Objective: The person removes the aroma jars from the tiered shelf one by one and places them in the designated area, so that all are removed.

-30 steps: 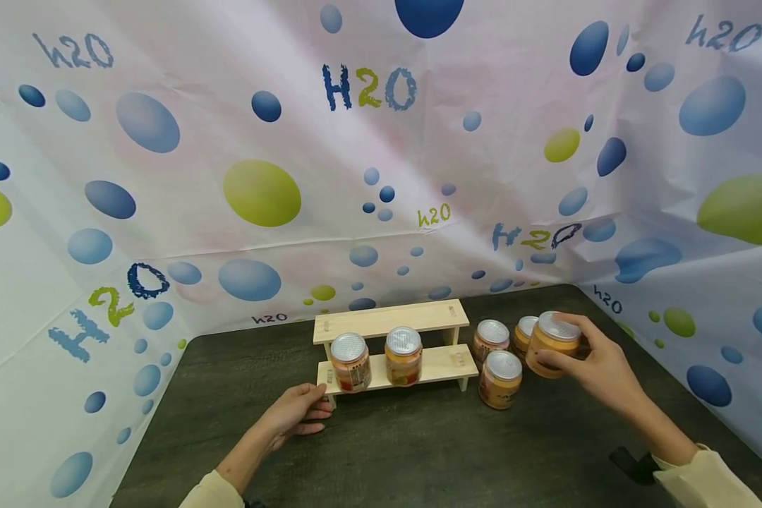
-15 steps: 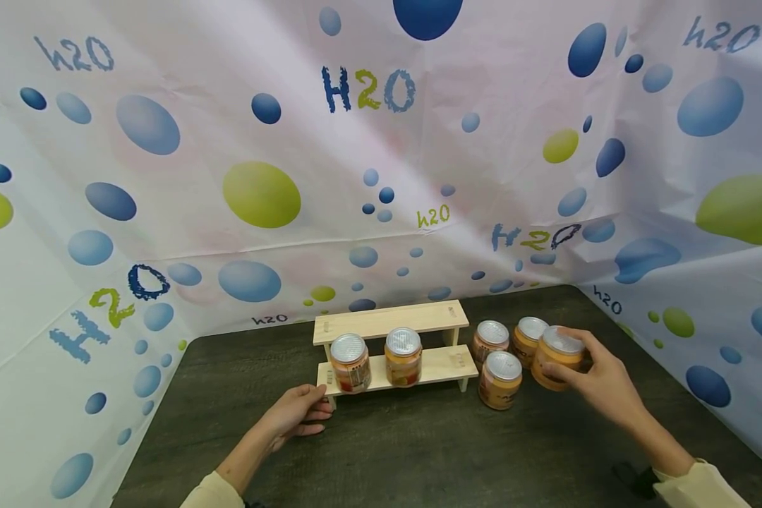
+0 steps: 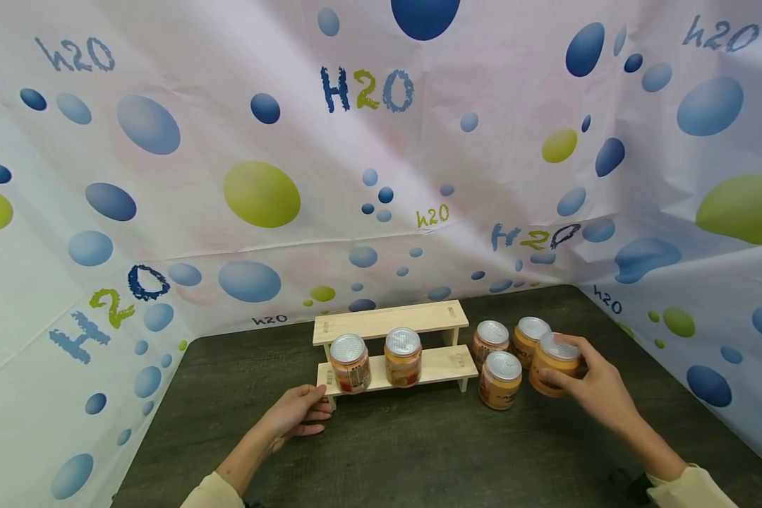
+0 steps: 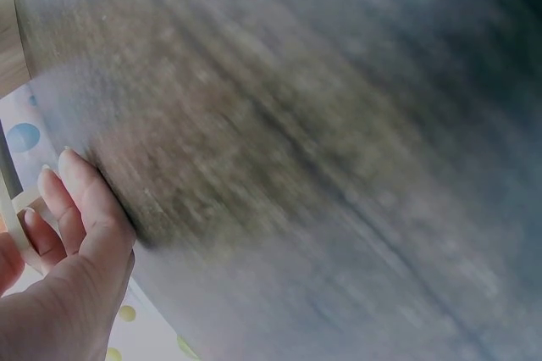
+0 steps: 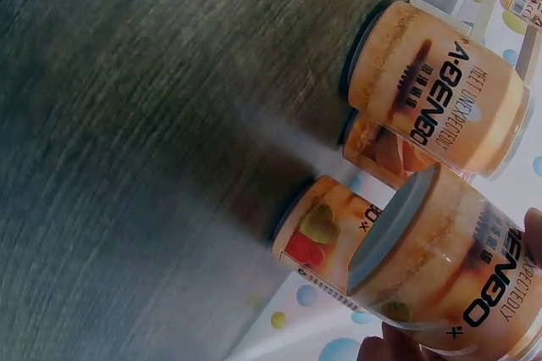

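We see an orange-labelled BENBO jar, silver lid up, to the right of a two-tier wooden rack; the right hand pinches it between thumb and fingers. The left hand grips the rack's lower shelf at its left end. We count three similar jars just right of the rack and two lidded jars standing on its lower shelf. Under the rack is a dark table; behind it, a white sheet printed "H2O".
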A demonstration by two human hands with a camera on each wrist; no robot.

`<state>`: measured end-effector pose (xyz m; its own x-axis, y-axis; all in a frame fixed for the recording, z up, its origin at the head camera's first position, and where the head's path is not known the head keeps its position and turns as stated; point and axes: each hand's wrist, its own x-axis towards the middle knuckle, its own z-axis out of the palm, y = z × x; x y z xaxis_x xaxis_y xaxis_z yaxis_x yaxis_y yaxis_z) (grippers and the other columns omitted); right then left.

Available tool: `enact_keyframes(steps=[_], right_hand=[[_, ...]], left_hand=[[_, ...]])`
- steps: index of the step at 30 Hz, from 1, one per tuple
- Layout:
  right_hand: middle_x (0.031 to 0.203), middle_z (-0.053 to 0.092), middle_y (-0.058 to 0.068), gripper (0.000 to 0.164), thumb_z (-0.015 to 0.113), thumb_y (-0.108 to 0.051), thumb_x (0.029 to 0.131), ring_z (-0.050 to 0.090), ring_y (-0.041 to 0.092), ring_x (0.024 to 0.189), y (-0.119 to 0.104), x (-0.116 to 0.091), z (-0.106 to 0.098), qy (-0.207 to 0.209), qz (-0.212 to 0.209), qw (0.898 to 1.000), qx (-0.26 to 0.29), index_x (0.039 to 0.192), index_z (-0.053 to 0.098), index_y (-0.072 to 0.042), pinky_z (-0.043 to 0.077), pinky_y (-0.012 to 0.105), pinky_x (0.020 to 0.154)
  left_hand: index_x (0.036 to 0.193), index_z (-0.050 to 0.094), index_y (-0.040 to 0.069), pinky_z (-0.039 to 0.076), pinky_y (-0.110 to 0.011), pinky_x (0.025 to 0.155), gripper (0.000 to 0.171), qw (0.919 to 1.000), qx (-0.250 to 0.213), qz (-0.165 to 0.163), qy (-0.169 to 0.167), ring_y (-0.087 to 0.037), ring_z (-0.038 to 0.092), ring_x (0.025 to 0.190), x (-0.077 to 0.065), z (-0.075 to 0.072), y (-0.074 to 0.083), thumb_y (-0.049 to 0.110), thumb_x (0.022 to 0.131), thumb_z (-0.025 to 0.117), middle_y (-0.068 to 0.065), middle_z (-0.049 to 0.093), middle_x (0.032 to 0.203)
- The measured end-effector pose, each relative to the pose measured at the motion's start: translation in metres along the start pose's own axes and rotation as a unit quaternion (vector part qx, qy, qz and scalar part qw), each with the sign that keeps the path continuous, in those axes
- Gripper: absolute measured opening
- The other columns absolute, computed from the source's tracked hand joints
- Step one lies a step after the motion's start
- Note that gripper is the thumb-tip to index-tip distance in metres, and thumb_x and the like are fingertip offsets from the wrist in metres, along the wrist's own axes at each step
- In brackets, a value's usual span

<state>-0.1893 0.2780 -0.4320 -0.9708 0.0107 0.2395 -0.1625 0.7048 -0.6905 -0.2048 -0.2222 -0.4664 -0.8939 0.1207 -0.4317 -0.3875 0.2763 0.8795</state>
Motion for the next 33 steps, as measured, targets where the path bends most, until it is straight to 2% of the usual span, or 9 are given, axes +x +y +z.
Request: enact_keyframes(steps=[6, 13, 17, 27, 33], right_hand=[[0.13, 0.054, 0.029, 0.074, 0.076, -0.038, 0.09, 0.063, 0.037, 0.104, 0.001, -0.001, 0.005, -0.007, 0.008, 1.0, 0.003, 0.149, 0.041, -0.011, 0.051, 0.027, 0.065], [0.131, 0.054, 0.03, 0.074, 0.077, -0.038, 0.089, 0.063, 0.039, 0.106, 0.005, -0.002, 0.01, -0.006, 0.011, 1.0, 0.001, 0.148, 0.042, -0.01, 0.051, 0.027, 0.066], [0.131, 0.054, 0.03, 0.075, 0.077, -0.039, 0.089, 0.063, 0.039, 0.107, 0.009, -0.003, 0.012, -0.009, 0.014, 1.0, -0.002, 0.148, 0.042, -0.009, 0.051, 0.028, 0.067], [0.134, 0.053, 0.032, 0.075, 0.077, -0.039, 0.089, 0.062, 0.043, 0.108, 0.015, -0.001, 0.019, -0.011, 0.019, 1.0, -0.013, 0.148, 0.042, -0.008, 0.052, 0.036, 0.071], [0.135, 0.052, 0.033, 0.075, 0.077, -0.041, 0.089, 0.06, 0.045, 0.112, 0.017, -0.001, 0.022, -0.014, 0.023, 0.999, -0.022, 0.147, 0.043, -0.008, 0.053, 0.047, 0.076]], left_hand=[[0.122, 0.057, -0.001, 0.062, -0.035, 0.081, 0.048, 1.0, 0.0, 0.001, -0.002, -0.017, 0.068, 0.096, 0.0, 0.0, -0.001, 0.043, 0.107, 0.045, -0.007, 0.066, 0.104], [0.12, 0.058, -0.001, 0.062, -0.037, 0.08, 0.048, 1.0, -0.002, -0.001, 0.01, -0.017, 0.068, 0.094, 0.0, 0.001, -0.001, 0.043, 0.107, 0.045, -0.008, 0.066, 0.103], [0.118, 0.058, 0.0, 0.061, -0.036, 0.081, 0.044, 1.0, -0.002, 0.003, 0.005, -0.018, 0.067, 0.094, 0.0, 0.0, -0.001, 0.041, 0.107, 0.045, -0.007, 0.065, 0.102], [0.11, 0.058, 0.003, 0.061, -0.037, 0.08, 0.04, 0.9999, -0.008, 0.006, -0.005, -0.018, 0.067, 0.093, 0.001, 0.0, -0.003, 0.041, 0.107, 0.046, -0.006, 0.064, 0.098], [0.11, 0.058, 0.002, 0.061, -0.037, 0.08, 0.04, 1.0, -0.006, 0.007, -0.001, -0.019, 0.067, 0.094, 0.002, 0.0, -0.002, 0.041, 0.107, 0.046, -0.007, 0.064, 0.099]])
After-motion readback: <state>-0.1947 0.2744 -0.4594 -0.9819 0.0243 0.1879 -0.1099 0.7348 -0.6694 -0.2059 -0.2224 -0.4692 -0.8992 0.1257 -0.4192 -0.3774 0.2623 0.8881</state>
